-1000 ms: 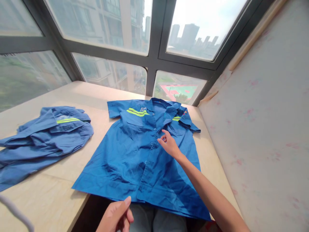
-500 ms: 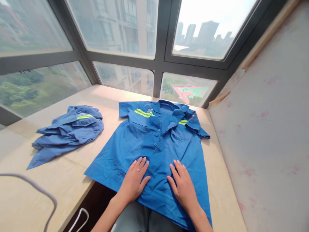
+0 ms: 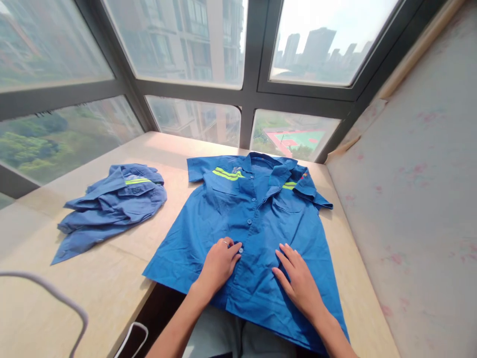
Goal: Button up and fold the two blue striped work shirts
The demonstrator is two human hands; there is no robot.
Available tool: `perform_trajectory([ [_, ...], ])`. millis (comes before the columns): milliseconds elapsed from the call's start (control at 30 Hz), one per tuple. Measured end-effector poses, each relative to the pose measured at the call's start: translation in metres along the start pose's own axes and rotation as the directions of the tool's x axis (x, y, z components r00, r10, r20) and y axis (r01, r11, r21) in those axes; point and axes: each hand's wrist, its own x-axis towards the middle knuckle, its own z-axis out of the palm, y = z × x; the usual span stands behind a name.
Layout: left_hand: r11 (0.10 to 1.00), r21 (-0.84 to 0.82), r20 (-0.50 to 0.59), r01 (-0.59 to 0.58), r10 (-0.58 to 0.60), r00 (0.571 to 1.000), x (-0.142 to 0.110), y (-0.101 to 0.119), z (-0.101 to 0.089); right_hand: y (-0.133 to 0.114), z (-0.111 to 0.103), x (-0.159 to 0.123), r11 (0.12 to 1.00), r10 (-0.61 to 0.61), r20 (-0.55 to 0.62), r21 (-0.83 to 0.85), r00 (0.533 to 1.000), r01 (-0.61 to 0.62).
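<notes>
A blue short-sleeved work shirt [image 3: 257, 219] lies front up, its collar toward the window and its hem hanging over the near table edge. Yellow-green reflective strips cross the chest, and the flap on the right of the collar is folded over. My left hand [image 3: 219, 261], with a ring on one finger, is closed, its fingertips pinching the cloth of the button placket beside a white button [image 3: 240, 250]. My right hand [image 3: 298, 278] rests flat on the shirt's right front panel, fingers stretched out and holding nothing.
Another crumpled blue work shirt [image 3: 115, 204] lies on the left of the pale table [image 3: 122, 288]. A grey-white cable [image 3: 55, 288] curves over the front left. Windows [image 3: 194, 119] stand behind, and a flower-patterned wall [image 3: 417, 209] rises at the right.
My left hand has gone from lying flat to pinching at the placket, where a lower button now shows. My right hand stays flat on the shirt. The view has shifted slightly.
</notes>
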Motion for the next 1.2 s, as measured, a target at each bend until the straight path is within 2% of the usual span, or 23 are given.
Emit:
perform_trajectory([
  [100, 0.999, -0.037, 0.056, -0.004, 0.006, 0.998, 0.005, 0.008, 0.004, -0.015, -0.004, 0.011, 0.998, 0.063, -0.021, 0.019, 0.998, -0.063],
  [200, 0.993, -0.118, 0.041, 0.014, -0.009, 0.999, 0.009, 0.008, 0.008, -0.038, -0.006, 0.033, 0.999, 0.002, -0.013, 0.054, 1.0, -0.002],
  [267, 0.984, -0.176, 0.035, 0.041, -0.035, 0.999, 0.012, 0.004, 0.009, -0.053, -0.005, 0.051, 0.992, -0.104, 0.053, 0.073, 0.993, 0.1],
  [333, 0.972, -0.222, 0.028, 0.077, -0.073, 0.997, 0.014, -0.001, 0.012, -0.064, -0.002, 0.067, 0.978, -0.205, 0.159, 0.08, 0.966, 0.194],
  [400, 0.963, -0.257, -0.006, 0.075, -0.08, 0.997, 0.015, -0.006, 0.015, -0.068, 0.0, 0.078, 0.966, -0.258, 0.25, 0.086, 0.933, 0.244],
  [467, 0.957, -0.29, -0.063, 0.021, -0.04, 0.997, 0.014, -0.01, 0.019, -0.066, 0.0, 0.084, 0.961, -0.275, 0.285, 0.09, 0.918, 0.26],
  [567, 0.936, -0.349, -0.124, -0.044, 0.0, 0.992, 0.011, -0.012, 0.024, -0.059, -0.006, 0.084, 0.953, -0.301, 0.232, 0.082, 0.925, 0.29],
  [700, 0.924, -0.38, -0.144, -0.05, -0.006, 0.99, 0.009, -0.011, 0.024, -0.049, -0.013, 0.075, 0.944, -0.33, 0.133, 0.073, 0.934, 0.323],
  [800, 0.924, -0.379, -0.152, -0.06, 0.002, 0.988, 0.009, -0.011, 0.024, -0.045, -0.015, 0.066, 0.949, -0.314, 0.102, 0.056, 0.944, 0.31],
  [933, 0.926, -0.373, -0.144, -0.058, 0.003, 0.99, 0.008, -0.011, 0.023, -0.043, -0.013, 0.056, 0.975, -0.223, 0.093, 0.007, 0.97, 0.224],
  [1200, 0.924, -0.382, -0.101, -0.018, -0.022, 0.995, 0.008, -0.007, 0.019, -0.048, 0.001, 0.046, 0.973, -0.025, -0.012, 0.229, 1.0, 0.028],
])
